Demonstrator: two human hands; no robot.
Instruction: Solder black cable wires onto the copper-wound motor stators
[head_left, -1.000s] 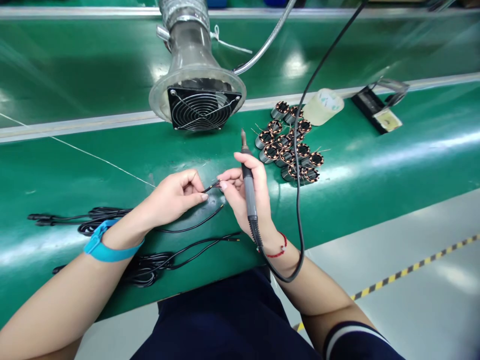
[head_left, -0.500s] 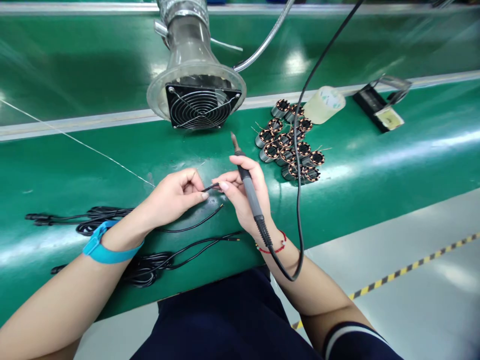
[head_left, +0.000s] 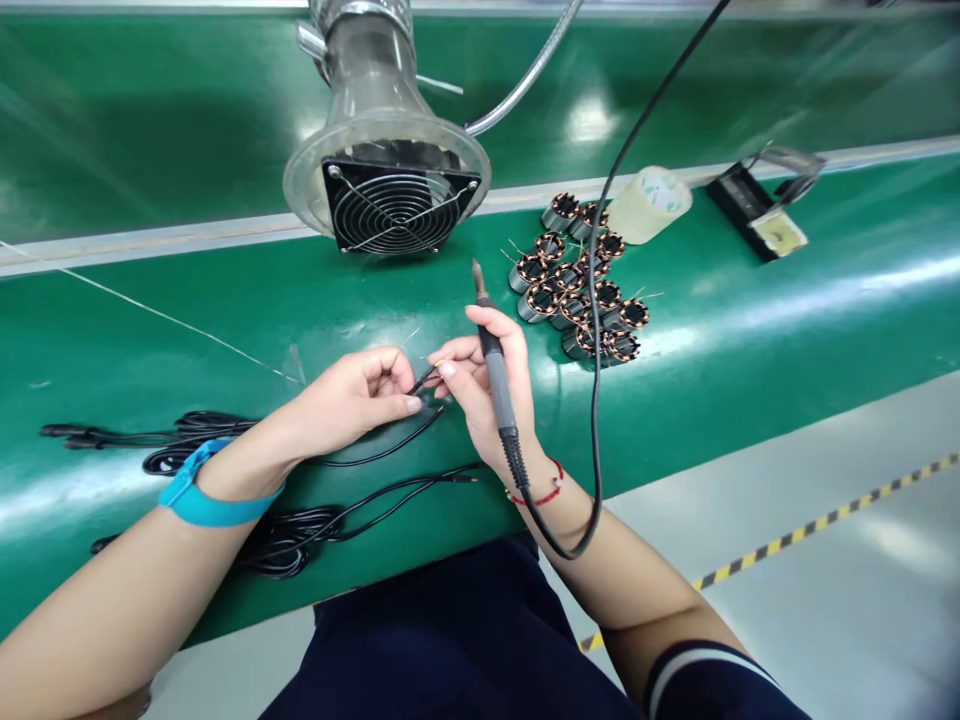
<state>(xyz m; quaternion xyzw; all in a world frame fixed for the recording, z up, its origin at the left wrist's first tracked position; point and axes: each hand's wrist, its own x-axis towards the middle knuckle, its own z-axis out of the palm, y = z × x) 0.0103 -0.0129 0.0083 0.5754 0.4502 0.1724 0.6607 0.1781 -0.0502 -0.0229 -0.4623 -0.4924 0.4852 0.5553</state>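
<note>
My left hand (head_left: pixel 352 395) is shut on a thin black wire (head_left: pixel 424 380), pinching it between thumb and fingers with the end pointing right. My right hand (head_left: pixel 487 385) grips a grey soldering iron (head_left: pixel 495 375), its tip pointing away from me. The fingers of my right hand sit just beyond the wire's end, and the iron's tip touches nothing. Coiled black cables (head_left: pixel 285 540) lie on the green belt beneath my hands. A blue wrist strap (head_left: pixel 210 505) circles my left wrist.
Several copper-wound motor stators (head_left: pixel 577 285) stand in a cluster to the right of my hands. Behind them are a tape roll (head_left: pixel 649 205) and a black iron stand (head_left: pixel 750 210). A fume extractor with a fan grille (head_left: pixel 394 200) faces me. The iron's black cord (head_left: pixel 596 350) runs across the belt.
The soldering iron's tip swung left, then back toward upright. My hands stay close together on the wire. The whole scene has drifted slightly left in view.
</note>
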